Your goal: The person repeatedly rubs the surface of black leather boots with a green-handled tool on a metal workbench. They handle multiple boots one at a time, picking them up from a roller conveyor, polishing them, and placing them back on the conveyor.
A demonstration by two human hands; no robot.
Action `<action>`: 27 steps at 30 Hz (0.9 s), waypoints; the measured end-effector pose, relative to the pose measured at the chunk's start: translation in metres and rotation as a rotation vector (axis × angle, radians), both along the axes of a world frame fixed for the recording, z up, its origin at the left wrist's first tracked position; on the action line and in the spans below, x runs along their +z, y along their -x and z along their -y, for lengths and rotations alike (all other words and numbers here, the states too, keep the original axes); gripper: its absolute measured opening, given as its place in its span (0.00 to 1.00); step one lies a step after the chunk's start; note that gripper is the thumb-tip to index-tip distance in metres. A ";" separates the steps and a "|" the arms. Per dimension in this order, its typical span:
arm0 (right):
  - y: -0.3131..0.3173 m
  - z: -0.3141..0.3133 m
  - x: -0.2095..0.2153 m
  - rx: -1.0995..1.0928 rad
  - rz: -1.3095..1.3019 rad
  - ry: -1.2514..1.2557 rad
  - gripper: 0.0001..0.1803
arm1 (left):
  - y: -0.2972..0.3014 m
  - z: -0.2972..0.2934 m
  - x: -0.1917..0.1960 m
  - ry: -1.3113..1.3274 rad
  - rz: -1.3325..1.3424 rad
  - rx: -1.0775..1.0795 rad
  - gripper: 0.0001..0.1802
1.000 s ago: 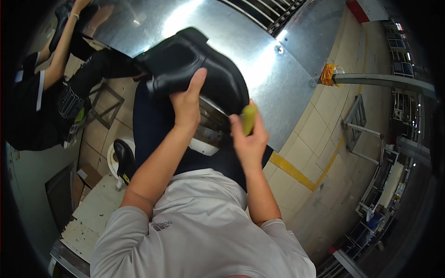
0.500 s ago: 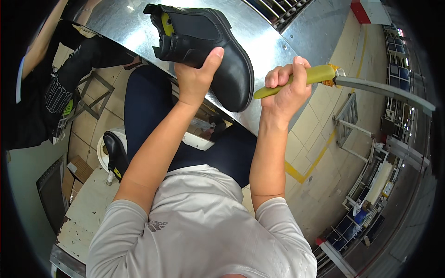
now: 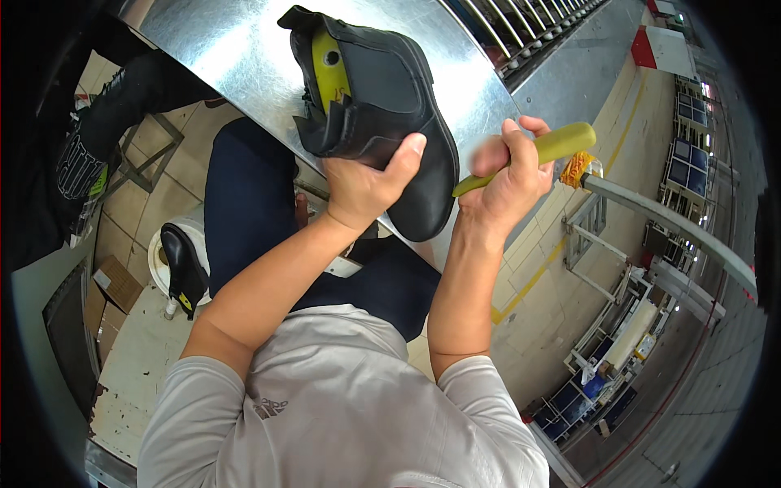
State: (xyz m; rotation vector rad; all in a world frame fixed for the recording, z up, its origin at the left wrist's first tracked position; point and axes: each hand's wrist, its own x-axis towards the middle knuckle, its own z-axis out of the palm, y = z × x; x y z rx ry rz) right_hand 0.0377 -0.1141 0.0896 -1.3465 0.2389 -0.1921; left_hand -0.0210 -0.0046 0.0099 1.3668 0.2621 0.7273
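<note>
Black boot: upper middle of the frame, held at the edge of the shiny metal tabletop (image 3: 236, 57), opening toward the upper left, toe pointing down; the boot (image 3: 394, 89) hides whether it touches the metal.
Inside of boot: yellow lining (image 3: 329, 69) with a dark round spot and small reddish marks, too small to read.
Left grip: the left hand (image 3: 366, 185) grasps the boot, thumb across its side.
Right grip: the right hand (image 3: 506, 180) is wrapped around a yellow-green stick (image 3: 565, 144), one finger blurred.
Stick tip: just beside the boot's front edge; contact cannot be told.
Shirt: light grey shirt (image 3: 350, 398) with a dark printed logo and lettering on the chest.
Second shoe: black shoe (image 3: 181, 262) with a yellow patch, at a white bucket (image 3: 156, 262), left of the frame.
Neighbour: black trouser leg (image 3: 77, 167) with pale outlined lettering, far left.
Upper right: metal bars (image 3: 529, 31); orange wrapping (image 3: 575, 168) on a grey pole (image 3: 651, 206).
</note>
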 end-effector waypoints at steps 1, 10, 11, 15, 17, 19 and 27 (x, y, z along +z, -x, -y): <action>-0.004 0.000 -0.001 0.023 -0.008 0.002 0.10 | 0.000 0.000 0.001 -0.018 -0.012 -0.009 0.13; -0.022 -0.014 0.002 0.211 -0.083 0.079 0.08 | 0.007 0.000 0.003 0.073 -0.122 -0.093 0.17; -0.023 -0.014 0.001 0.221 -0.084 0.085 0.08 | 0.008 -0.001 -0.001 0.016 -0.153 -0.092 0.20; -0.031 -0.022 -0.002 0.245 -0.037 0.097 0.10 | 0.014 0.001 -0.011 -0.068 -0.308 -0.133 0.30; -0.035 -0.031 -0.002 0.253 -0.015 0.126 0.10 | 0.012 0.000 -0.013 -0.026 -0.293 -0.106 0.30; -0.039 -0.034 -0.004 0.257 0.006 0.125 0.10 | 0.012 0.000 -0.012 -0.044 -0.264 -0.092 0.29; -0.083 -0.043 -0.004 0.388 -0.109 -0.211 0.10 | 0.004 -0.005 -0.003 0.034 -0.052 -0.030 0.16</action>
